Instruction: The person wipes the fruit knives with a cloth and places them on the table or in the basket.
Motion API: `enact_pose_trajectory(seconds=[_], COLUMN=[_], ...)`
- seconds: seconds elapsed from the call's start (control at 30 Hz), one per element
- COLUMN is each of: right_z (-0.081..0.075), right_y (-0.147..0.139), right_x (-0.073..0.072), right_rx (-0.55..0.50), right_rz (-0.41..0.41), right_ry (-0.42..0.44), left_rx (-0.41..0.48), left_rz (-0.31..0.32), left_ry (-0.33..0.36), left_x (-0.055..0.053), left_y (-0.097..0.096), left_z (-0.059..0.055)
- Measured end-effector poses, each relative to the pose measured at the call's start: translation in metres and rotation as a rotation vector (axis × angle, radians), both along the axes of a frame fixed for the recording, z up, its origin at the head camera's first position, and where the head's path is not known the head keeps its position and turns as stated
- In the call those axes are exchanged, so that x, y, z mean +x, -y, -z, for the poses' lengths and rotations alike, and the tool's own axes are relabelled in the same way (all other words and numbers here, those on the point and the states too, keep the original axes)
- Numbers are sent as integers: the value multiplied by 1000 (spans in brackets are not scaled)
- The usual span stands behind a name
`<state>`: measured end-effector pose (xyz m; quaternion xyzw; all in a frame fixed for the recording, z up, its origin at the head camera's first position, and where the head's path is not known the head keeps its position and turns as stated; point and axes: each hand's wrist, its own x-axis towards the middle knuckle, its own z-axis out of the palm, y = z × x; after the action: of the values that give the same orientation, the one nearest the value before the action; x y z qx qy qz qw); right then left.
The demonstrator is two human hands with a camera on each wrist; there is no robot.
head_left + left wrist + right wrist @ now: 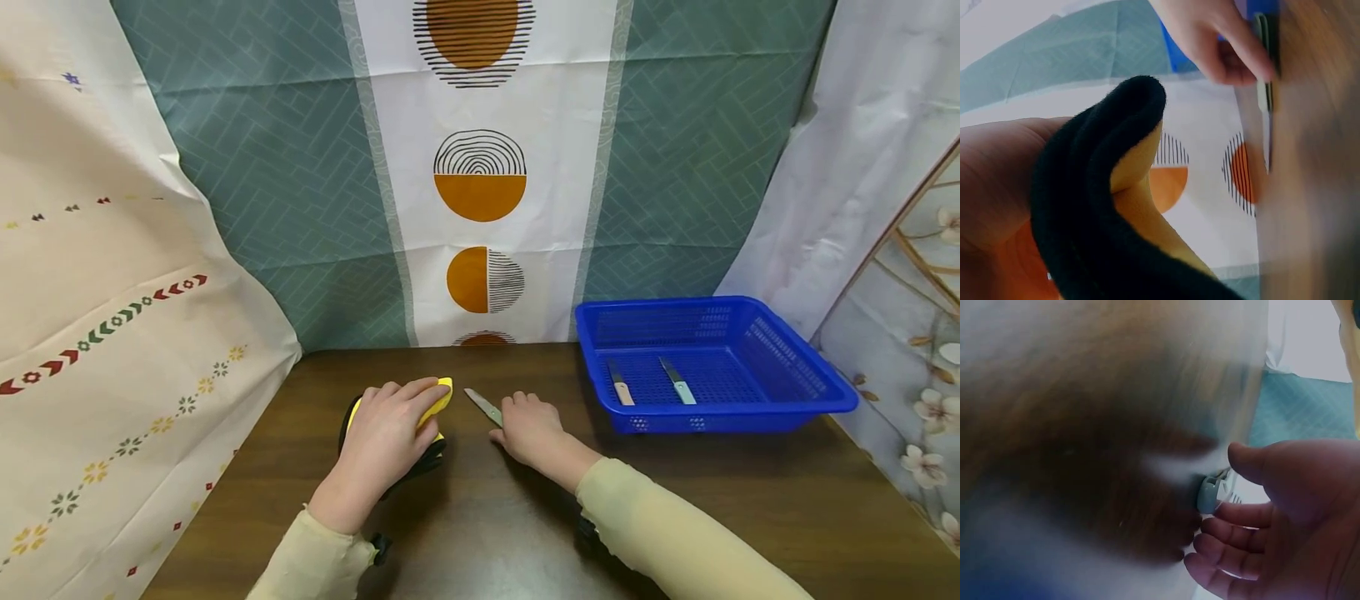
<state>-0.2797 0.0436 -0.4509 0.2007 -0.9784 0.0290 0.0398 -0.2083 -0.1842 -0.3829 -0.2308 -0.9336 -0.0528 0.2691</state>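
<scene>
My left hand grips a folded cloth, yellow on one side and dark on the other, above the left part of the table. To its right, a small knife with a pale green handle lies on the table, its blade towards the far left. At the handle is my right hand. In the right wrist view the fingers are loosely bent beside the handle end, and the thumb stands apart from it. Part of the handle is hidden under the hand in the head view.
A blue plastic basket stands at the back right of the brown wooden table. Inside it lie a knife with a peach handle and one with a light green handle. Patterned fabric hangs behind the table and along both sides.
</scene>
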Motion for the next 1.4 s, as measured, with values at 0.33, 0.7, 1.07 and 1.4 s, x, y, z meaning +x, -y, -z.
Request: enact_pose_trajectory(seconds=[0.33, 0.7, 1.07, 1.4], right_z=[-1, 0, -27, -45], right_y=[10, -13, -46, -67], right_x=[-10, -3, 45, 67], right_rx=[18, -106, -283, -404], right_rz=[76, 20, -106, -104], right_ry=[87, 7, -285, -276], left_rx=[26, 31, 25, 36], left_rz=[65, 104, 91, 129], left_ry=[-21, -21, -62, -100], left_x=[-2, 0, 9, 16], left_y=[-21, -39, -42, -48], left_z=[-5, -6, -8, -15])
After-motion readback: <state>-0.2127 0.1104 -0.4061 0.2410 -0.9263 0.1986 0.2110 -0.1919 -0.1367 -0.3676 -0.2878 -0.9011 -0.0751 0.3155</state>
